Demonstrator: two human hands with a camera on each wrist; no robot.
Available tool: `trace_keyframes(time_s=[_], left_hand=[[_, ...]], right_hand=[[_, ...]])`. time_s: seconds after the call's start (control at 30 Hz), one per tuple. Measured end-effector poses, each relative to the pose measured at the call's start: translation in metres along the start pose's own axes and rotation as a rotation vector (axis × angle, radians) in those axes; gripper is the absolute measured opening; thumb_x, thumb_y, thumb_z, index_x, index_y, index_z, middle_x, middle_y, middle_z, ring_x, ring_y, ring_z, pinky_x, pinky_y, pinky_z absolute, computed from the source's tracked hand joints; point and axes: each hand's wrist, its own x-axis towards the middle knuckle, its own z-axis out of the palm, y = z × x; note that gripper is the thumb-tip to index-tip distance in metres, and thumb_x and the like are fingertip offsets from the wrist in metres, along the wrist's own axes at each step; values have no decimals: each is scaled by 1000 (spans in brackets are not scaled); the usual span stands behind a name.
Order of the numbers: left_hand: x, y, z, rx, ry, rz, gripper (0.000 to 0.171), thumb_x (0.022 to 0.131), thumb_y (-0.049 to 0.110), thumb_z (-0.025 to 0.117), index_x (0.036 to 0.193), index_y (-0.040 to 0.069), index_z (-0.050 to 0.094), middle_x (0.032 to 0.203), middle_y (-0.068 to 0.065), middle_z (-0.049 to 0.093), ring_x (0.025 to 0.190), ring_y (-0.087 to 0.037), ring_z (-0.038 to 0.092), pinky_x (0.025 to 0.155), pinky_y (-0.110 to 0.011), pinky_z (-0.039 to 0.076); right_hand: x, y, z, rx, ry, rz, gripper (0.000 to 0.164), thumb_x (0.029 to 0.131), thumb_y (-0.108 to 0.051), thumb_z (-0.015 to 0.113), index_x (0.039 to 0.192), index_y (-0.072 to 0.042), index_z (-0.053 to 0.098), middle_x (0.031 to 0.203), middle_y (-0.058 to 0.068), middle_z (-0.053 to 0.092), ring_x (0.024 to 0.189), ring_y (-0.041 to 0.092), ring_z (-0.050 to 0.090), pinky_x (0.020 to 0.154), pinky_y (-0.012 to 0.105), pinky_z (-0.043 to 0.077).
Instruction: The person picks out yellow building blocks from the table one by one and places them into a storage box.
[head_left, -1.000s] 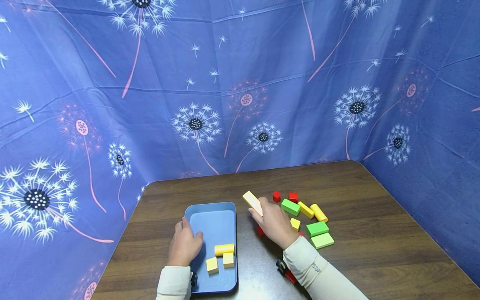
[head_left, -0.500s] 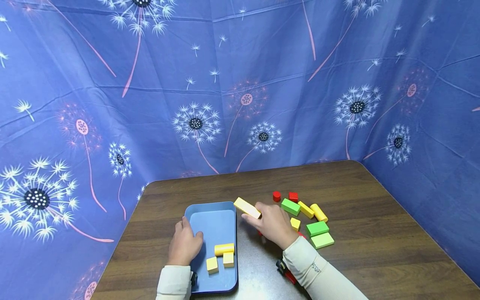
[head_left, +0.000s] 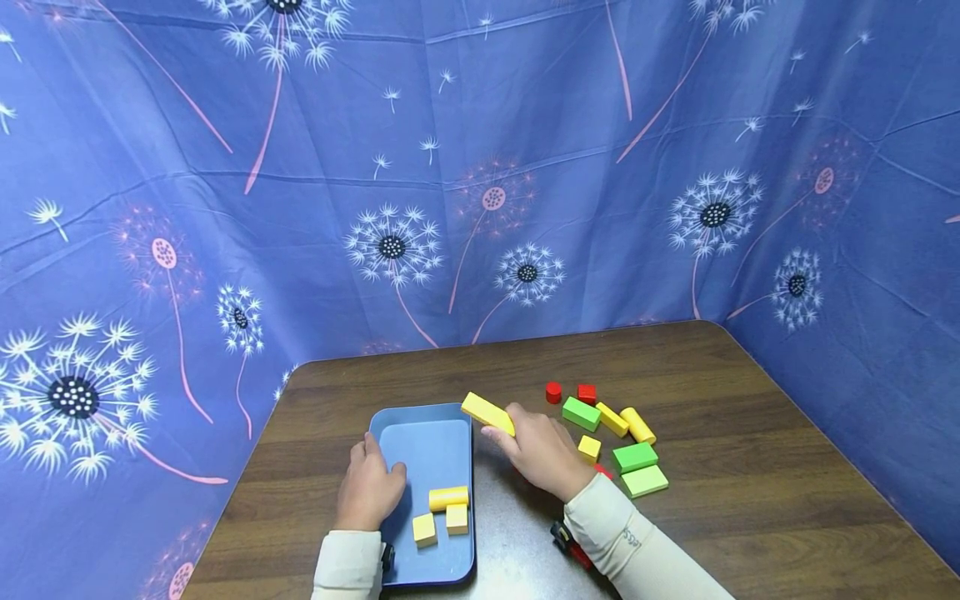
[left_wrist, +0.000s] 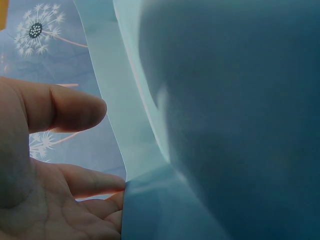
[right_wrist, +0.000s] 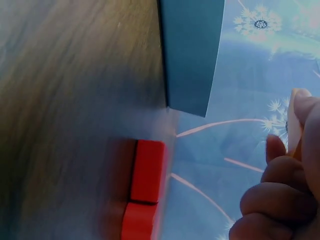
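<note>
My right hand pinches a yellow rectangular block between thumb and fingers. The block tilts up to the left and overlaps the right rim of the blue tray in the head view. In the right wrist view, the block shows edge-on beside the curled fingers. My left hand rests at the tray's left rim, fingers extended and thumb apart; its fingertips meet the tray wall in the left wrist view. Inside the tray lie a yellow cylinder and two yellow cubes.
Right of the right hand lie green blocks, a yellow cylinder, a yellow cube and small red pieces on the wooden table. Red blocks sit below the right hand. A patterned blue cloth hangs behind.
The right hand has carried the yellow block a little left to the tray's right rim and turned it, so its broad face shows brighter. The left hand and tray have stayed put.
</note>
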Motion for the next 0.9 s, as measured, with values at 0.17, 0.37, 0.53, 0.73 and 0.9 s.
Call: trace_keyframes(time_s=[0.17, 0.37, 0.53, 0.73, 0.9], left_hand=[[0, -1, 0, -7, -7, -3, 80, 88, 27, 57, 144, -10, 14, 140, -34, 26, 118, -50, 38, 94, -65, 37], [-1, 0, -1, -13, -10, -5, 80, 88, 27, 57, 145, -9, 14, 140, -33, 26, 118, -49, 39, 94, -65, 37], [-1, 0, -1, -16, -4, -4, 80, 88, 26, 56, 145, -9, 14, 140, -33, 27, 118, -49, 39, 94, -65, 37], [-2, 1, 0, -14, -7, -11, 79, 88, 26, 56, 145, -9, 14, 140, -33, 26, 118, -49, 39, 94, -65, 37], [-2, 1, 0, -13, -6, -20, 79, 88, 26, 56, 145, -9, 14, 141, -33, 25, 118, -48, 39, 95, -64, 37]], right_hand=[[-2, -7, -3, 25, -40, -17, 40, 92, -56, 48, 107, -19, 46, 59, -5, 46, 44, 9, 42, 35, 26, 37], [-4, -11, -3, 36, -24, -112, 36, 97, -39, 49, 118, -12, 41, 64, -5, 47, 48, 8, 44, 38, 26, 39], [-6, -11, -1, 31, -26, -197, 36, 95, -28, 51, 123, -7, 41, 81, -4, 52, 55, 8, 45, 44, 28, 43], [-7, -12, 1, 17, -58, -205, 38, 94, -27, 54, 124, -9, 42, 87, -4, 56, 57, 8, 47, 46, 28, 46], [-6, -14, 1, 25, -126, -196, 32, 92, -35, 60, 116, -19, 47, 81, -11, 55, 58, 4, 47, 46, 27, 44]])
